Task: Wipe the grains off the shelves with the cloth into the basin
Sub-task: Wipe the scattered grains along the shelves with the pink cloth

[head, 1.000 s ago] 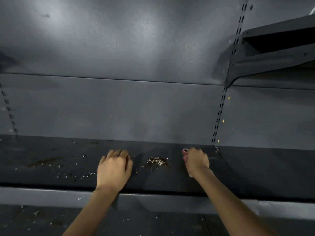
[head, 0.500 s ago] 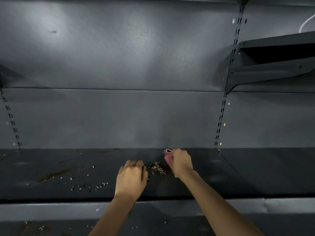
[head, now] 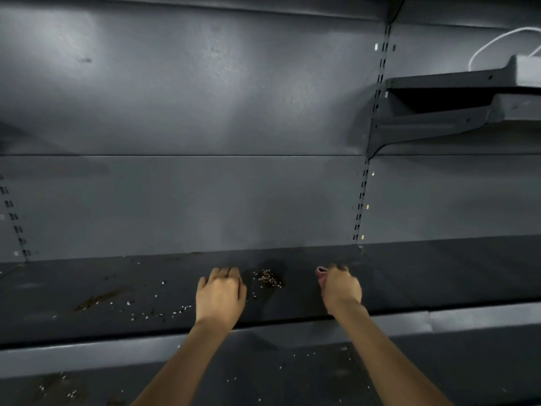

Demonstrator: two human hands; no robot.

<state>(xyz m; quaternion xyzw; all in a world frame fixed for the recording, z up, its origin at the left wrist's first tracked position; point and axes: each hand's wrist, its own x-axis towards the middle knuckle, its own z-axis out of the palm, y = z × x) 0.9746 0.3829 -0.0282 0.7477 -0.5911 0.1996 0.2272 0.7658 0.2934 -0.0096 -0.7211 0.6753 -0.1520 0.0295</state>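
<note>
Our left hand [head: 220, 297] rests on the shelf [head: 87, 288], fingers curled, left of the grains [head: 268, 278]; our right hand [head: 341, 290], right of them, grips the cloth [head: 321, 271].

I am extending both forearms forward, side by side. My left hand [head: 220, 297] is lying palm down, fingers bent at the tips. My right hand [head: 341, 288] is lying apart from it, fingers curling closed around a pink cloth [head: 321, 271].
</note>
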